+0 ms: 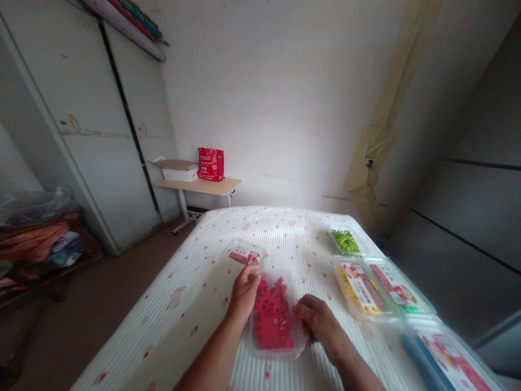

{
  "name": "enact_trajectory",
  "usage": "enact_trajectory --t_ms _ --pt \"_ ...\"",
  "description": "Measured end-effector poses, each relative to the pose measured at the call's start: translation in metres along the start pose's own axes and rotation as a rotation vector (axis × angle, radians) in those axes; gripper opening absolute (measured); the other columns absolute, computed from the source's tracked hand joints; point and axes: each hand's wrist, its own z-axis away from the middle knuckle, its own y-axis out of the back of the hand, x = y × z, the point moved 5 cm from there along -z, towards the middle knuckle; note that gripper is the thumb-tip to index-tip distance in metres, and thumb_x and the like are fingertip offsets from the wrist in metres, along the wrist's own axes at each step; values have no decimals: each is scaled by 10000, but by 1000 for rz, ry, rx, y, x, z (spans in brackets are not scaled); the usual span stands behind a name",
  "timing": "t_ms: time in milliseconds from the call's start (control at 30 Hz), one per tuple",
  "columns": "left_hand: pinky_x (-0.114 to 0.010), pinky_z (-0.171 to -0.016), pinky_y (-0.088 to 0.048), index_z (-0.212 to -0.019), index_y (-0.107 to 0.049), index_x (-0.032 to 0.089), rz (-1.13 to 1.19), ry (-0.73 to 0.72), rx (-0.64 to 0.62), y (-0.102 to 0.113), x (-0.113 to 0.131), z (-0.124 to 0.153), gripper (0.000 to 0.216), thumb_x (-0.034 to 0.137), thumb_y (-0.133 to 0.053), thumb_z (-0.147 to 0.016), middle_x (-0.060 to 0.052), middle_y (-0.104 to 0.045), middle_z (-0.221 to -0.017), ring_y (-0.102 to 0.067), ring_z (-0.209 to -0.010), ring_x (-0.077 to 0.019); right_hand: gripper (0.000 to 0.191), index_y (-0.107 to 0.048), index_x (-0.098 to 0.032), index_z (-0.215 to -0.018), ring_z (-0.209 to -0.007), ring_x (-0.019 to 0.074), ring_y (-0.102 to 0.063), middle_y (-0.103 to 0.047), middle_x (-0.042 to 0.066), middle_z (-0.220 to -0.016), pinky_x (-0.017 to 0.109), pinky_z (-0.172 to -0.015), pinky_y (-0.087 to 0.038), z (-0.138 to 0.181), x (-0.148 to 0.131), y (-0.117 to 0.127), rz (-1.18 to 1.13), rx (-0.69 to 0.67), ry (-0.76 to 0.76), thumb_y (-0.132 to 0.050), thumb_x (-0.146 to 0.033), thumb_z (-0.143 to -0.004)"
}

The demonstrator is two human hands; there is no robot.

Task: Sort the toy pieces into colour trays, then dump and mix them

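A clear plastic container [273,320] full of small red plastic pieces stands without its lid on the bed in front of me. My left hand [245,293] grips its left rim near the far corner, thumb on the edge. On the opposite side, my right hand [316,319] has its fingers curled in at the right rim; their tips are partly hidden. Just beyond the container lies a clear lid [246,255] with a red and white label, close to my left fingertips.
On the right are a container of light green pieces [345,241], a labelled yellow container [362,288], a labelled green one [396,285] and a blue one [448,358]. A side table [215,186] behind holds a red bag [210,164] and a white box [179,172].
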Motion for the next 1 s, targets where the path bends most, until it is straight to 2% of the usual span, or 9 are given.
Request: enact_trajectory --t_ms 100,200,367,500,633,800,900,967,1000 --pt "-248 -605 -432 -953 -572 151 -33 -5 1 3 1 2 345 327 -584 -657 36 -595 -586 -568 -592 -146 180 -446 -193 -633 -298 76 -423 -461 -74 -332 172 -344 -254 8 2 0 -20 -49 -28 -473 -359 -699" --pt "-267 -664 -460 -974 -572 143 -57 -1 -13 6 2 5 395 359 -607 -645 -7 -652 -684 -614 -684 -171 167 -443 -194 -632 -299 75 -422 -461 -76 -335 173 -342 -255 11 4 0 -10 -46 -20 -480 -349 -684" --pt "-287 -716 -473 -876 -635 137 -113 7 -43 15 2 10 358 360 -643 -596 -63 -696 -787 -640 -769 -209 138 -456 -188 -625 -301 78 -419 -443 -79 -340 175 -328 -289 9 3 0 51 -14 35 -465 -313 -683" --pt "-278 -650 -449 -853 -665 131 -181 8 13 27 4 10 351 347 -645 -578 -26 -660 -677 -605 -664 -191 115 -458 -190 -646 -303 82 -431 -442 -82 -366 173 -312 -303 8 1 2 152 -21 55 -445 -287 -705" --pt "-249 -579 -421 -850 -675 119 -193 21 34 30 8 10 348 336 -620 -583 11 -609 -588 -561 -583 -154 68 -485 -180 -657 -333 58 -454 -486 -66 -473 147 -313 -293 7 -7 6 279 -64 54 -470 -233 -696" --pt "-203 -389 -297 -933 -657 115 -152 86 43 33 20 15 421 361 -581 -600 95 -428 -403 -391 -359 -86 119 -504 -172 -657 -334 48 -439 -500 -50 -513 148 -317 -282 1 -12 10 387 -126 30 -515 -273 -719" --pt "-191 -350 -254 -926 -655 121 -48 127 80 56 28 11 436 368 -607 -570 104 -421 -379 -354 -324 -74 214 -501 -178 -665 -336 58 -433 -520 -35 -526 167 -327 -285 -2 -18 14 378 -134 51 -480 -358 -778" --pt "-196 -380 -321 -841 -674 135 10 116 141 85 32 4 388 363 -642 -530 52 -548 -455 -472 -399 -100 230 -513 -183 -658 -352 68 -448 -534 -25 -527 182 -352 -290 -4 -28 19 443 -96 85 -468 -362 -794" --pt "-205 -436 -386 -789 -682 148 20 100 176 102 32 0 344 350 -656 -512 9 -631 -559 -556 -503 -127 220 -526 -183 -650 -370 76 -464 -544 -17 -525 190 -374 -296 -6 -34 22 509 -58 113 -477 -344 -793"
